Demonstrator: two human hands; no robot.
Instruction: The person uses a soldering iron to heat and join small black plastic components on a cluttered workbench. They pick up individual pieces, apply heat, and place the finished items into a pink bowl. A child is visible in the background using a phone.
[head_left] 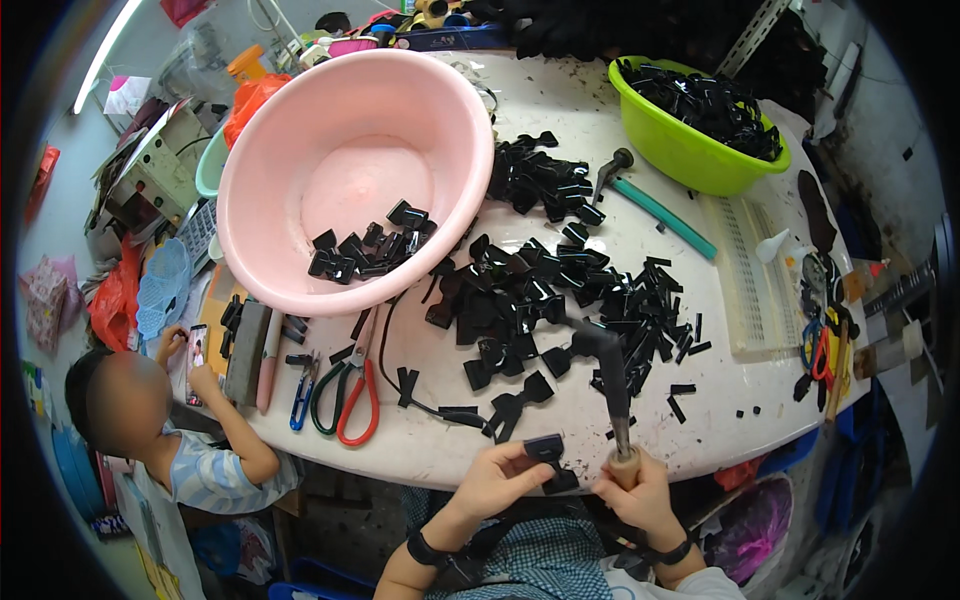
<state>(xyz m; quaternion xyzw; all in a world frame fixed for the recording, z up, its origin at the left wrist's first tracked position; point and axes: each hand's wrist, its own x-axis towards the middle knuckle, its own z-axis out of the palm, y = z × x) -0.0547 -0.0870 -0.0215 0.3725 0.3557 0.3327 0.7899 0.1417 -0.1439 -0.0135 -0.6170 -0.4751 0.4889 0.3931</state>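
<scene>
Between the thumb and fingers of my left hand is a black bow, held just past the table's near edge. My right hand is closed round the wooden handle of a tool with a metal shaft and a dark, bent head, whose exact kind I cannot tell. The head points away from me over a pile of glossy black bows. More black bows lie just ahead of my left hand. Short black strips are scattered right of the tool.
A large pink basin holding several bows stands far left. Far right is a green basin full of black pieces, near a teal bar. Red-handled pliers lie left, where a person holds a phone.
</scene>
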